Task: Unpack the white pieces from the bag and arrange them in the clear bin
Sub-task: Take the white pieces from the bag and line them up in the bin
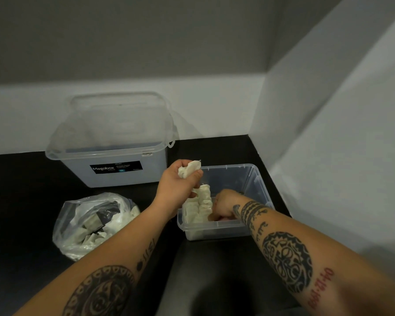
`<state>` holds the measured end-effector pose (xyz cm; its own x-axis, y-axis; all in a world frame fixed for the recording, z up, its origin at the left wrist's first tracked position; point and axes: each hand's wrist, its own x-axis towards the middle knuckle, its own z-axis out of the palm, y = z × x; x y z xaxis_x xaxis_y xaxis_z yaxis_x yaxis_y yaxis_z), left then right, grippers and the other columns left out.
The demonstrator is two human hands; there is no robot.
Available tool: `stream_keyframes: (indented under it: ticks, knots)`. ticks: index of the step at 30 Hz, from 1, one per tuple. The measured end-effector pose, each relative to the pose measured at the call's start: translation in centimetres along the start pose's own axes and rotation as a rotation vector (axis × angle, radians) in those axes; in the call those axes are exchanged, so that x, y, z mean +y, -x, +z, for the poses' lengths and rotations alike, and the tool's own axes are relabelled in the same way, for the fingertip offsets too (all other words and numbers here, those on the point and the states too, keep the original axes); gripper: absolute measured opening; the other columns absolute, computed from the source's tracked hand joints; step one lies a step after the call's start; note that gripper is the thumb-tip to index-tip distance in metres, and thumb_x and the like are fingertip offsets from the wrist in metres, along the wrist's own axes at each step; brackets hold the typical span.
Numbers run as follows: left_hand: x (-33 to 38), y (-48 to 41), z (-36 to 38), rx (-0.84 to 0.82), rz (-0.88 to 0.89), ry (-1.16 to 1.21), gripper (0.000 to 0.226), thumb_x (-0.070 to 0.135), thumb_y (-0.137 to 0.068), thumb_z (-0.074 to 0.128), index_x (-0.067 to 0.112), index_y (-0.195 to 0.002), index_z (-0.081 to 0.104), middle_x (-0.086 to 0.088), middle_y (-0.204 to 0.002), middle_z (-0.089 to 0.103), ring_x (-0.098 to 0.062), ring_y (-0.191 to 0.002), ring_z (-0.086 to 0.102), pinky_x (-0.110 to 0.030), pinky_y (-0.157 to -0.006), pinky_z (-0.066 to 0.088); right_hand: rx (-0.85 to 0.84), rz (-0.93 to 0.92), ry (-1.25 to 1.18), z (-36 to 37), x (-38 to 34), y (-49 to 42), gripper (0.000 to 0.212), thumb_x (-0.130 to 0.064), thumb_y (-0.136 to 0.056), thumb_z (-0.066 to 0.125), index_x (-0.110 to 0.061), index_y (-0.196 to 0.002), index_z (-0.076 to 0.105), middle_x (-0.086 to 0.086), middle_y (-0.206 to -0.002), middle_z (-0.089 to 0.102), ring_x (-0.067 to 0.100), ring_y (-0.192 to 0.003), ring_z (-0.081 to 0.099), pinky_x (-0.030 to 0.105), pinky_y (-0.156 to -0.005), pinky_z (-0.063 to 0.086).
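White pieces (197,207): small off-white wrapped items, stacked in upright rows at the left end of the clear bin (255,179); a further few gripped in the left hand (177,181), which is held above the bin's left rim with fingers curled round them; more remain in the bag (78,224). Clear bin: shallow, rectangular, lidless, on the black table (21,190) near the right wall. Right hand (224,205): reaches down inside the bin just beside the stacked rows, fingers curled under; whether it holds a piece cannot be told. Bag: thin clear plastic, open and crumpled, on the table left of the bin, well apart from it. Larger clear lidded box (114,156): behind the bag, against the back wall, black "Megabox" label on its front. Both forearms tattooed.
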<state>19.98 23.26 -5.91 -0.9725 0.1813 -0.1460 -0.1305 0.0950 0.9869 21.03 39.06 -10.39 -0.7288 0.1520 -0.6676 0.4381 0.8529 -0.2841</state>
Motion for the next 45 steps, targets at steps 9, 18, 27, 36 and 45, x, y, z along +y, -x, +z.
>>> stream_keyframes:
  ticks: [9, 18, 27, 36, 45]
  knots:
    - [1.2, 0.0, -0.1, -0.165, -0.163, 0.195, 0.028, 0.007, -0.097, 0.061, 0.024, -0.118, 0.061, -0.012, -0.114, 0.069, -0.022, -0.086, 0.073, -0.030, -0.063, 0.057, 0.112, -0.114, -0.510, -5.2, 0.3, 4.0, 0.015, -0.012, -0.096, 0.064, -0.012, -0.112, 0.067, 0.010, -0.104, 0.073, 0.021, -0.090, 0.075, 0.035, -0.080, 0.063]
    - [0.7, 0.6, 1.1, -0.170, -0.062, 0.145, 0.041, 0.013, -0.084, 0.083, 0.025, -0.119, 0.065, -0.010, -0.117, 0.071, -0.019, -0.091, 0.073, -0.027, -0.067, 0.058, 0.190, -0.449, -0.837, -6.2, 0.4, 7.6, 0.016, -0.030, -0.093, 0.071, -0.021, -0.107, 0.071, 0.004, -0.103, 0.074, 0.013, -0.084, 0.066, 0.024, -0.063, 0.054]
    - [0.2, 0.8, 0.8, -0.116, -0.051, 0.167, 0.035, 0.013, -0.089, 0.079, 0.025, -0.119, 0.064, -0.010, -0.112, 0.071, -0.020, -0.089, 0.074, -0.027, -0.065, 0.060, 0.242, -0.447, -0.778, -5.1, 1.3, 6.2, 0.011, -0.019, -0.094, 0.070, -0.014, -0.104, 0.070, 0.003, -0.080, 0.073, 0.008, -0.065, 0.066, 0.022, -0.061, 0.056]
    - [-0.5, 0.5, 0.7, 0.092, 0.003, 0.118, 0.023, 0.023, -0.104, 0.060, 0.031, -0.125, 0.057, -0.006, -0.098, 0.072, -0.013, -0.078, 0.071, -0.022, -0.061, 0.058, 0.010, -0.257, -0.371, -2.3, 1.9, 5.1, 0.014, -0.017, -0.091, 0.074, -0.016, -0.104, 0.070, 0.008, -0.099, 0.075, 0.017, -0.086, 0.074, 0.032, -0.081, 0.063]
    - [-0.6, 0.7, 1.0, 0.130, 0.027, 0.072, 0.022, 0.024, -0.104, 0.060, 0.037, -0.121, 0.053, -0.004, -0.099, 0.071, -0.014, -0.083, 0.071, -0.021, -0.063, 0.061, -0.025, -0.156, 0.199, -0.8, -0.3, 2.6, 0.028, -0.033, -0.096, 0.065, -0.015, -0.116, 0.068, 0.007, -0.114, 0.069, 0.021, -0.103, 0.064, 0.035, -0.091, 0.052]
